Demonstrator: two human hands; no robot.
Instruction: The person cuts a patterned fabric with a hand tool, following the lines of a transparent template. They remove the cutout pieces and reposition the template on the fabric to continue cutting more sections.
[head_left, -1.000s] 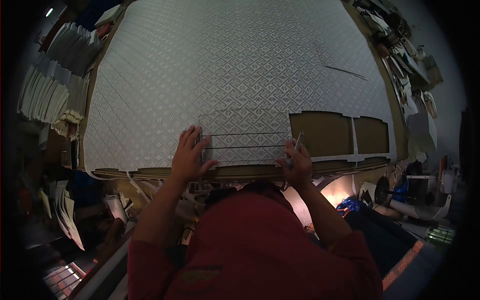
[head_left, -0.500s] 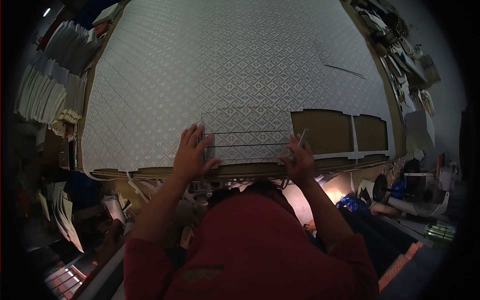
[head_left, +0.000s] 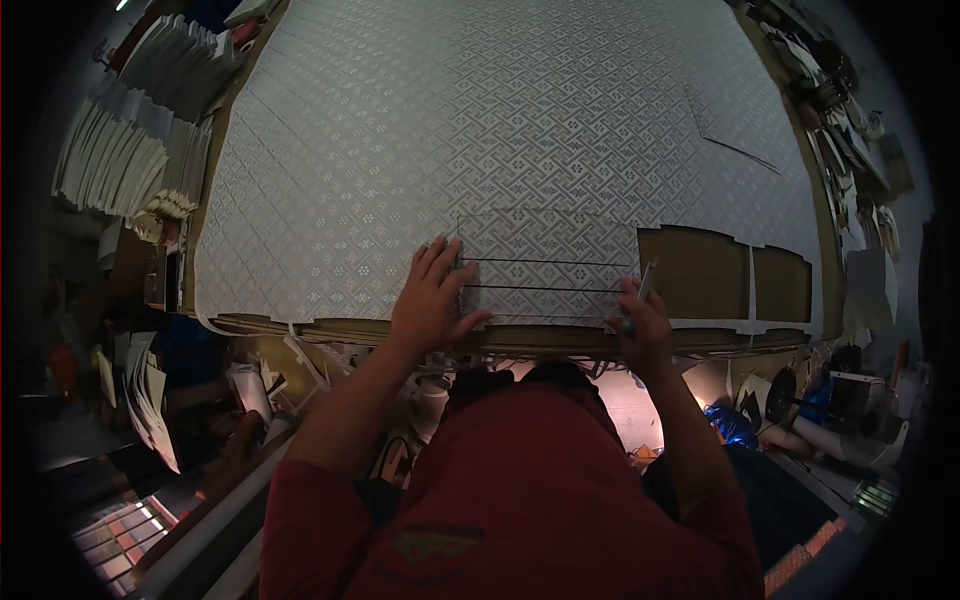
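Observation:
A large sheet of pale silvery patterned material (head_left: 340, 180) covers the table. Near its front edge lies a clear rectangular template (head_left: 545, 274) with dark lines across it. My left hand (head_left: 430, 300) rests on the template's left end, palm down with fingers spread. At the template's right end, my right hand (head_left: 648, 325) is closed around a slim pen-like tool (head_left: 648, 278), pointing up and away; whether it is a pen or a knife I cannot make out. Its fingertips touch the template's edge.
Two rectangular openings (head_left: 692, 272) in the sheet show brown board to the right. A long dark slit (head_left: 740, 154) marks the far right. Stacks of paper-like sheets (head_left: 112, 155) stand at the left. Tools and papers (head_left: 850, 140) line the right side; a fan (head_left: 780, 395) stands lower right.
The whole view has shifted, so table and hands appear farther right. Both hands stay at the two ends of the template, with the tool still in the right one.

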